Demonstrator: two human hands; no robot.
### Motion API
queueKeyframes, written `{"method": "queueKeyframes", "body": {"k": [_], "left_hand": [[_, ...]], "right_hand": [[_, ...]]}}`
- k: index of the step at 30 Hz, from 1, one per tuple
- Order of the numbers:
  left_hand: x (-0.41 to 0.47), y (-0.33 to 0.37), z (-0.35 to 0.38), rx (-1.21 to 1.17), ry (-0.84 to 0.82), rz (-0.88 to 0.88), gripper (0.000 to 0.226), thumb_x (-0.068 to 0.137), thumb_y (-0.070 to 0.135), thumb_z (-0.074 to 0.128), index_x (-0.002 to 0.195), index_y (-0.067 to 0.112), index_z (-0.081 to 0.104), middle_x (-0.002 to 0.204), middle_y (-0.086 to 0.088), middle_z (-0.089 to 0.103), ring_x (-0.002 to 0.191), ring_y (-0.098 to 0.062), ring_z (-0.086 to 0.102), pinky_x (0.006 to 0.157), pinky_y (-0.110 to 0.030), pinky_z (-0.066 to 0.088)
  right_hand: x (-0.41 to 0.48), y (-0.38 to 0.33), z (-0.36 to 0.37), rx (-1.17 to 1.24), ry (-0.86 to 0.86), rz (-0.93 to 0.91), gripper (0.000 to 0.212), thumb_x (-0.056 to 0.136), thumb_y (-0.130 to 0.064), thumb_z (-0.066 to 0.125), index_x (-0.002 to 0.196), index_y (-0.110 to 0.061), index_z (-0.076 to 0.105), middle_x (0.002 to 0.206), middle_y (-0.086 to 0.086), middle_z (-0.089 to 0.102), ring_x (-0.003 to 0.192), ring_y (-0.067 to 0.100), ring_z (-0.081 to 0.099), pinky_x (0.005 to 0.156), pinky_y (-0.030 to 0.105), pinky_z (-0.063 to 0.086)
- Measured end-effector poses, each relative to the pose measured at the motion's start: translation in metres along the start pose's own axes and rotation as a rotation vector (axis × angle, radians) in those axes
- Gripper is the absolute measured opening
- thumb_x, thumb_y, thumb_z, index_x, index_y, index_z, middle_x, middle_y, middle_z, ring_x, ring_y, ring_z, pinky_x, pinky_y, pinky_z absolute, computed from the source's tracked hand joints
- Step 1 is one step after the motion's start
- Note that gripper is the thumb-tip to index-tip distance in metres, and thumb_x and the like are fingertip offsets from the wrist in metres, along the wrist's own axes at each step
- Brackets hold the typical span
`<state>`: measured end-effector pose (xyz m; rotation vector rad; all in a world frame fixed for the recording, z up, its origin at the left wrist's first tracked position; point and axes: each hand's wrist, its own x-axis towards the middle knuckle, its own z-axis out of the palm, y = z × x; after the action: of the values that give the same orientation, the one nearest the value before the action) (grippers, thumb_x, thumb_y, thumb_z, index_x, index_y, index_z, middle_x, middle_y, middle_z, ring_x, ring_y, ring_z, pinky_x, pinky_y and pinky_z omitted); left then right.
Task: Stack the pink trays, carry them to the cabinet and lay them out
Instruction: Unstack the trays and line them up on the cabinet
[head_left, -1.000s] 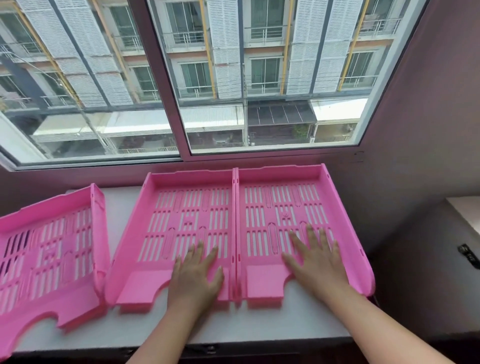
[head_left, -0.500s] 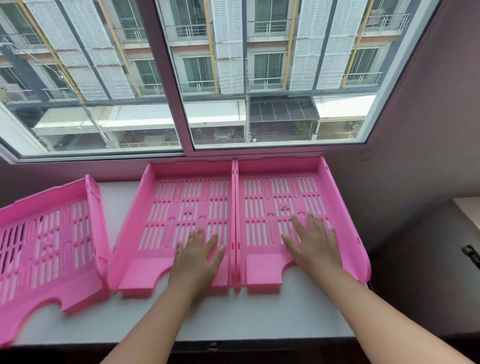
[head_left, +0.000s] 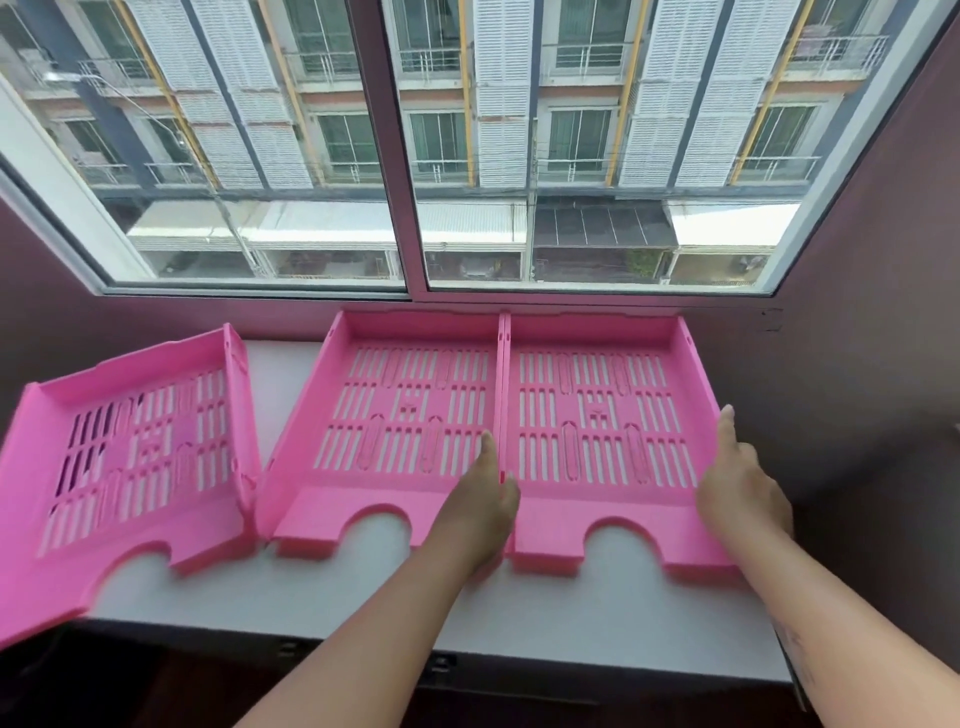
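Note:
Three pink slotted trays lie side by side on a white ledge (head_left: 291, 592) under a window. The left tray (head_left: 140, 447) sits askew and overhangs the front edge. The middle tray (head_left: 405, 415) and the right tray (head_left: 597, 415) touch wall to wall. My left hand (head_left: 483, 509) clasps the seam between those two, thumb on the middle tray's side and fingers over the right tray's left wall. My right hand (head_left: 743, 483) grips the right tray's outer right wall, thumb along the rim.
A large sliding window (head_left: 405, 156) rises directly behind the trays. A dark purple wall (head_left: 857, 364) closes in on the right, close to the right tray. The ledge's front edge runs just below the trays' notched fronts.
Both hands left the tray floors, where they lay flat. The left hand shifted right to the seam and the right hand moved out to the right tray's outer wall. The camera came closer.

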<state>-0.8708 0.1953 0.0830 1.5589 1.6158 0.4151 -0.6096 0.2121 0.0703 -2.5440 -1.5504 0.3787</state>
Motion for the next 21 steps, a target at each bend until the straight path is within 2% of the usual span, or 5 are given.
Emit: {"method": "queueKeyframes", "body": {"k": [4, 8, 13, 18, 21], "left_hand": [[-0.003, -0.010, -0.022, 0.105, 0.071, 0.054, 0.072, 0.099, 0.046, 0.043, 0.157, 0.018, 0.012, 0.163, -0.006, 0.022, 0.148, -0.025, 0.027, 0.116, -0.045, 0.027], [-0.016, -0.045, -0.077, 0.194, 0.404, 0.030, 0.062, 0.096, 0.041, 0.049, 0.148, 0.010, 0.035, 0.151, -0.011, 0.045, 0.141, -0.027, 0.037, 0.112, -0.044, 0.033], [-0.024, -0.113, -0.155, 0.377, 0.749, -0.233, 0.059, 0.089, 0.034, 0.054, 0.139, 0.006, 0.044, 0.146, -0.017, 0.047, 0.134, -0.037, 0.039, 0.111, -0.053, 0.037], [-0.017, -0.149, -0.184, 0.018, 0.533, -0.344, 0.071, 0.100, 0.040, 0.042, 0.157, 0.013, 0.009, 0.163, -0.012, 0.021, 0.144, -0.035, 0.032, 0.110, -0.048, 0.037], [-0.004, -0.161, -0.189, -0.071, 0.499, -0.292, 0.060, 0.105, 0.024, 0.031, 0.158, 0.018, 0.005, 0.159, -0.015, 0.031, 0.123, -0.036, 0.056, 0.080, -0.037, 0.054]], "right_hand": [[-0.006, -0.027, -0.008, -0.200, 0.043, -0.059, 0.075, 0.097, -0.031, 0.045, 0.159, -0.016, 0.004, 0.165, 0.012, 0.015, 0.150, 0.035, 0.018, 0.119, 0.057, 0.020], [-0.027, -0.097, 0.000, -0.001, -0.009, -0.300, 0.073, 0.096, -0.041, 0.046, 0.157, -0.013, 0.017, 0.164, 0.011, 0.021, 0.151, 0.029, 0.019, 0.121, 0.050, 0.019], [-0.061, -0.180, 0.027, 0.259, -0.148, -0.332, 0.077, 0.096, -0.042, 0.049, 0.158, -0.012, 0.014, 0.165, 0.008, 0.018, 0.151, 0.027, 0.022, 0.117, 0.047, 0.027], [-0.079, -0.213, 0.058, 0.304, -0.170, -0.204, 0.070, 0.100, -0.016, 0.042, 0.159, -0.015, 0.005, 0.165, 0.009, 0.014, 0.112, 0.032, 0.061, 0.083, 0.044, 0.056], [-0.078, -0.214, 0.071, 0.266, -0.050, -0.157, 0.069, 0.096, -0.005, 0.038, 0.158, -0.017, 0.010, 0.158, 0.010, 0.029, 0.086, 0.027, 0.064, 0.066, 0.041, 0.058]]}}
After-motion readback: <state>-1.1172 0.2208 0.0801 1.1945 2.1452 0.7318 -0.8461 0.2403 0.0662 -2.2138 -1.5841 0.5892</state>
